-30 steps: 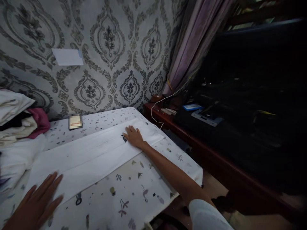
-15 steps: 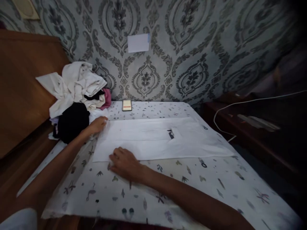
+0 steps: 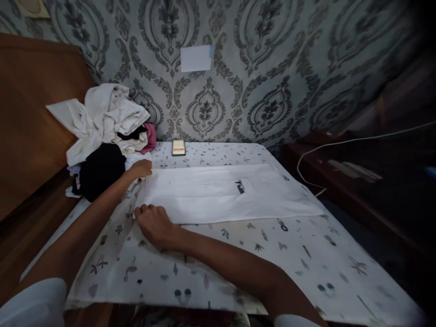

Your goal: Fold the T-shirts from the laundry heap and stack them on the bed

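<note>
A long, folded white garment lies flat across the patterned sheet, with a small gap showing something dark toward its right part. My left hand is closed on its far left corner, beside the clothes pile. At the near left corner, my right hand has its fingers curled over the edge of the same garment. Both sets of fingertips are partly hidden.
A heap of clothes, white, black and pink, rests against the brown wooden board at left. A phone lies near the wall. On the right, a white cable hangs over a dark red surface.
My right hand has slid left along the near edge to the garment's left corner and closed there. My left hand stays at the far corner. The view has shifted slightly.
</note>
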Motion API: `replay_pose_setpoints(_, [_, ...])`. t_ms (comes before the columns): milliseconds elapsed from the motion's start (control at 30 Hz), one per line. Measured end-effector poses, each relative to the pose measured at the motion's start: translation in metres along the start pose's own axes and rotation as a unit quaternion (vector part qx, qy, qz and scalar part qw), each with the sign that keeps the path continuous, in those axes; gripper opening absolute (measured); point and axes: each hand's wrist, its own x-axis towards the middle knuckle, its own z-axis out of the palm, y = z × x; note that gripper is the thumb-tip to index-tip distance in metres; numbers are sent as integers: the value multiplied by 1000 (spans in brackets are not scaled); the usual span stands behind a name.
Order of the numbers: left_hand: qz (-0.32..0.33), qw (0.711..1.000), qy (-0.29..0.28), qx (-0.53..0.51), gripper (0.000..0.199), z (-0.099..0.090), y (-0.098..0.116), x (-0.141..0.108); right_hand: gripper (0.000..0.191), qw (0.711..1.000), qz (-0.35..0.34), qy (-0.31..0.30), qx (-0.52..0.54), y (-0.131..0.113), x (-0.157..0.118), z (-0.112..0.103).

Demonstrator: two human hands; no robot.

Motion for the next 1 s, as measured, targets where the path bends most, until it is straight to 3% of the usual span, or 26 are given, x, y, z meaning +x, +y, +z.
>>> replay_pose_setpoints(133, [9,995,37,-93,16,-20,8,-6,26,987,106,35,116,19,-16,-21])
replay_pose_setpoints(233, [28,980,55,-188,22,-34,28,-8,19,944,190,124,242,42,-40,-33])
replay_pose_setpoints(333, [44,921,42,-385,29,-44,68,-6,12,873,227,210,377,68,-73,-39])
replay_pose_setpoints(433, [32,846,-9,-532,28,-45,118,3,11,792,252,221,511,93,-111,-43])
replay_pose_setpoints(533, [19,822,-44,-567,18,-35,166,16,10,730,295,213,579,112,-149,-46])
replay_pose_setpoints(733, [22,817,-103,-567,14,5,235,42,11,652,366,225,624,138,-196,-49])
replay_pose_setpoints(1000, [9,811,-128,-570,18,42,268,64,18,631,377,233,637,160,-216,-50])
